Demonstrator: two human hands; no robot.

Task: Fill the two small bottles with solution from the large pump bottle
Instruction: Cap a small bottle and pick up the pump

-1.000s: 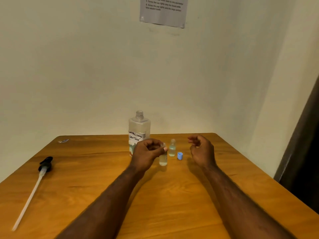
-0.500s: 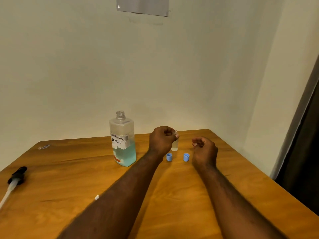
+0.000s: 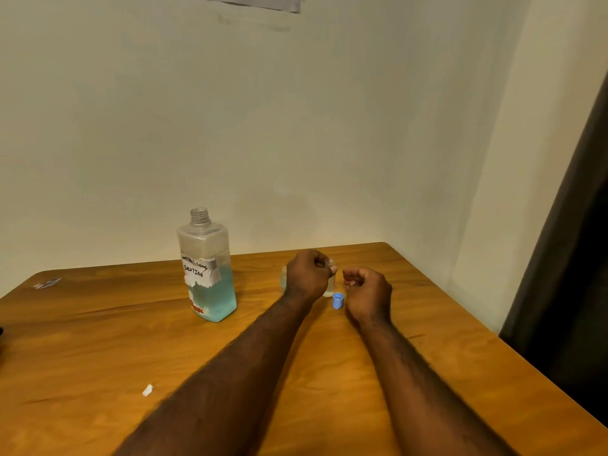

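The large bottle (image 3: 207,268) stands uncapped on the wooden table (image 3: 98,340), about a third full of blue solution, with a handwritten label. To its right my left hand (image 3: 309,274) grips a small clear bottle (image 3: 330,286) near its open neck. The bottle stands upright on the table. A second small bottle (image 3: 283,278) peeks out behind the left edge of that hand. One blue cap (image 3: 338,300) lies between my hands. My right hand (image 3: 368,291) hovers close by with loosely curled fingers and holds nothing that I can see.
A white scrap (image 3: 147,390) lies on the near left of the table and a small wrapper (image 3: 47,284) at the far left. The black pump head (image 3: 1,334) barely shows at the left edge. A dark curtain (image 3: 575,258) hangs beyond the table's right edge.
My view swung right, so the pump has slid almost out of sight. My left hand carried the small bottle back and right. Of two blue caps seen before, one now shows.
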